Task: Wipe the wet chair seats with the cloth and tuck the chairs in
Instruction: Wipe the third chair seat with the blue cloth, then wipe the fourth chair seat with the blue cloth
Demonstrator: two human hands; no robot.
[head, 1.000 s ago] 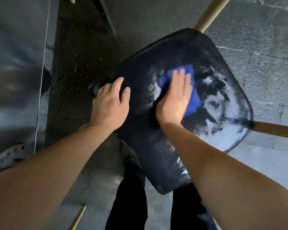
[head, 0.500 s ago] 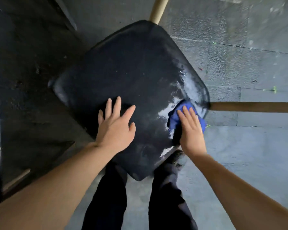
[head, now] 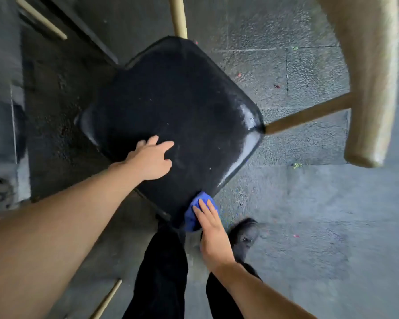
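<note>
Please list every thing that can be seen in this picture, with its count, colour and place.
seat: one, black, centre, wet shine at its right edge
cloth: one, blue, at the seat's near corner
chair legs: two, tan, beyond and right of the seat
backrest: one, tan, top right
floor: grey stone, wet
shoe: one, black, right of the cloth
trousers: black, bottom centre
left hand: open, on the seat
right hand: fingers straight, pressing the cloth
</note>
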